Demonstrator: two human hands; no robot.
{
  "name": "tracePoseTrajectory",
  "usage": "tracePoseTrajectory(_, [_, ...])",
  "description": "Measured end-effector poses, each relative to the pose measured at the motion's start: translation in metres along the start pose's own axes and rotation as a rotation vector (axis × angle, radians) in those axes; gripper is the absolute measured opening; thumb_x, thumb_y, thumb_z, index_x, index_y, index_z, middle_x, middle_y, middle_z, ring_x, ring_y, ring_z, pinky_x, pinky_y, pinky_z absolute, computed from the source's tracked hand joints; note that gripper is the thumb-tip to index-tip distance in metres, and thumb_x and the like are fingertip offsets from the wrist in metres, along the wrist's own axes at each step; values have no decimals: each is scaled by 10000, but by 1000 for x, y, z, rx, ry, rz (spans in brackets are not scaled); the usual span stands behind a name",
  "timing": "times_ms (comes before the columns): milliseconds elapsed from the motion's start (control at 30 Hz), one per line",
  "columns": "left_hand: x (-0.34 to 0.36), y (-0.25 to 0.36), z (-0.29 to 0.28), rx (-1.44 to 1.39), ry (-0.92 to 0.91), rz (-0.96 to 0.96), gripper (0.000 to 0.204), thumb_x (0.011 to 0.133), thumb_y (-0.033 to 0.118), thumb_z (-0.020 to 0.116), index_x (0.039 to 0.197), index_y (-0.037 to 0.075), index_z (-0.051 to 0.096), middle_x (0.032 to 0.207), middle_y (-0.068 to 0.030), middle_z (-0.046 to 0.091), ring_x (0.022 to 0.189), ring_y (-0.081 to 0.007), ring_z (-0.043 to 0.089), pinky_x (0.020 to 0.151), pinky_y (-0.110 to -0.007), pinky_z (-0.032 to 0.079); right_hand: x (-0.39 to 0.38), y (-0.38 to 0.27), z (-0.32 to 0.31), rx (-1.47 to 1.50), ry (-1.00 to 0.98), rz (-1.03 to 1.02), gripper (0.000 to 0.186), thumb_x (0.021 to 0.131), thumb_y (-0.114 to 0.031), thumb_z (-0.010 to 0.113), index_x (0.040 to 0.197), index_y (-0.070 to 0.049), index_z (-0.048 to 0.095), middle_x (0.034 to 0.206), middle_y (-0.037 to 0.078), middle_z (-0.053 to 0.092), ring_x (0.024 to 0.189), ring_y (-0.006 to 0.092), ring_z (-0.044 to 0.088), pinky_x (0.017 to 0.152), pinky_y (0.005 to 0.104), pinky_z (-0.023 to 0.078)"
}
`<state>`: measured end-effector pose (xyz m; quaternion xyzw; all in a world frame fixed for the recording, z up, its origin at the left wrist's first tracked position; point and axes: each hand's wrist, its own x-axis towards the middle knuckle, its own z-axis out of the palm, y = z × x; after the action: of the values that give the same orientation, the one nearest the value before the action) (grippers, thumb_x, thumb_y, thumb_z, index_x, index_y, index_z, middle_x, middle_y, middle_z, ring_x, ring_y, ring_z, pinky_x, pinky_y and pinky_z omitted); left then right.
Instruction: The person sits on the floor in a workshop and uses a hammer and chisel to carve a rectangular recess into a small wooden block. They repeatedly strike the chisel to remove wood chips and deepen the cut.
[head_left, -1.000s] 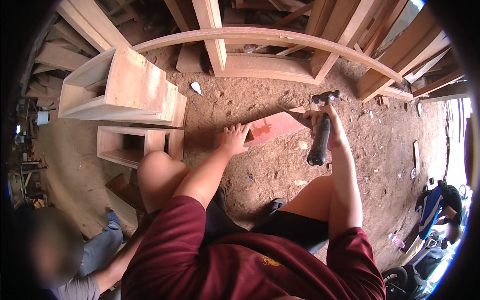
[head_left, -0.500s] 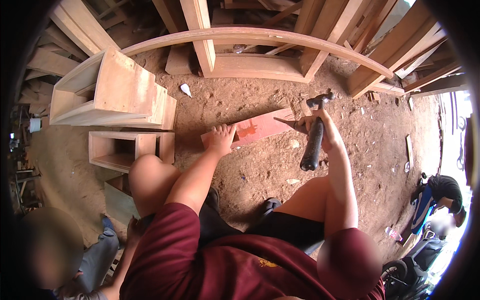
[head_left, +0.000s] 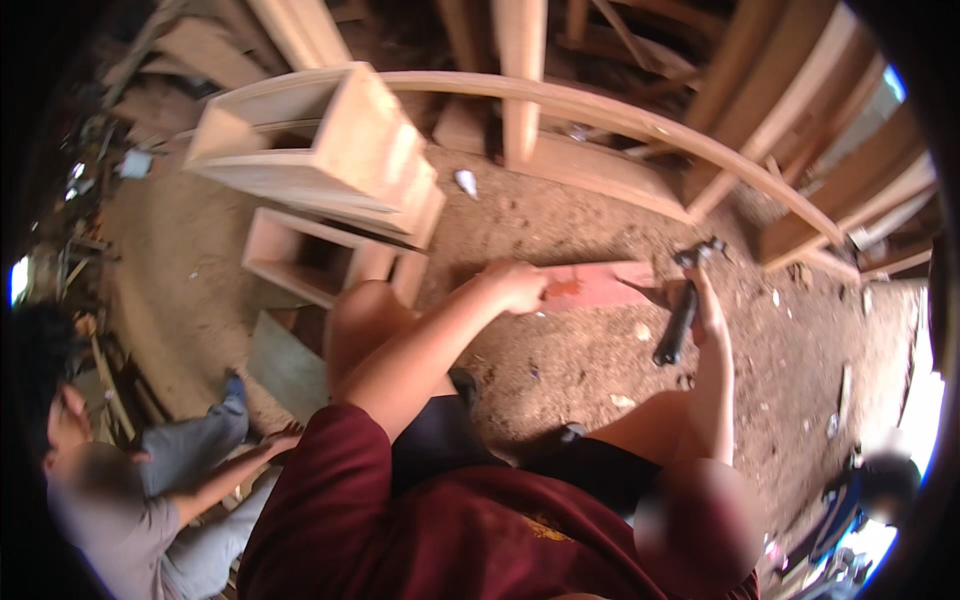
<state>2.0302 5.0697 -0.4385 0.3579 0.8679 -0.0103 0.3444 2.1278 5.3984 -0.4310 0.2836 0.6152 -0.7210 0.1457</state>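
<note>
A short pink-red board (head_left: 600, 285) with a darker red patch lies at a slant on the dirt floor in front of me. My left hand (head_left: 515, 285) grips the board near its left part, fingers bent over it. My right hand (head_left: 705, 305) is closed on a black-handled hammer (head_left: 678, 325), head upward, and also on a dark pointed tool (head_left: 655, 288) that points left over the board's right end. The picture is slightly blurred, so the pointed tool's exact kind is unclear.
Pale wooden boxes (head_left: 370, 150) stand at upper left, another (head_left: 300, 256) beside them. Timber frames and a curved rail (head_left: 740, 155) line the back. A grey-green panel (head_left: 285, 355) is by my left knee. A co-worker in grey (head_left: 140, 525) is at lower left, another person (head_left: 880, 480) at lower right.
The view has turned, so the scene sits further right and tilted. Both hands keep their holds. The co-worker at lower left shows more, with a forearm reaching toward the grey-green panel.
</note>
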Motion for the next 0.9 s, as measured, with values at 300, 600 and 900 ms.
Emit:
tracePoseTrajectory(300, [-224, -84, 56, -1075, 1180, -225, 288, 973, 143, 607, 1196, -40, 609, 1152, -154, 673, 1019, -217, 647, 932, -325, 510, 27, -5, 0, -405, 62, 19, 543, 987, -472, 412, 915, -7, 682, 786, 134, 684, 680, 266, 667, 582, 382, 531])
tracePoseTrajectory(600, [-175, -150, 196, -879, 736, -841, 569, 916, 348, 617, 1339, 1, 462, 1317, -183, 518, 1222, -279, 508, 1057, -386, 411, 7, -30, 10, -647, 230, -37, 594, 896, -526, 421, 761, -28, 716, 724, 215, 666, 704, 329, 684, 696, 442, 533])
tracePoseTrajectory(900, [-292, -47, 365, -710, 552, -1575, 918, 824, 510, 704, 1477, 7, 301, 1489, -237, 354, 1349, -335, 394, 1133, -424, 344, 92, 14, -23, -4, -21, -154, 406, 973, -418, 536, 917, -26, 625, 688, 62, 588, 632, 203, 586, 610, 361, 510])
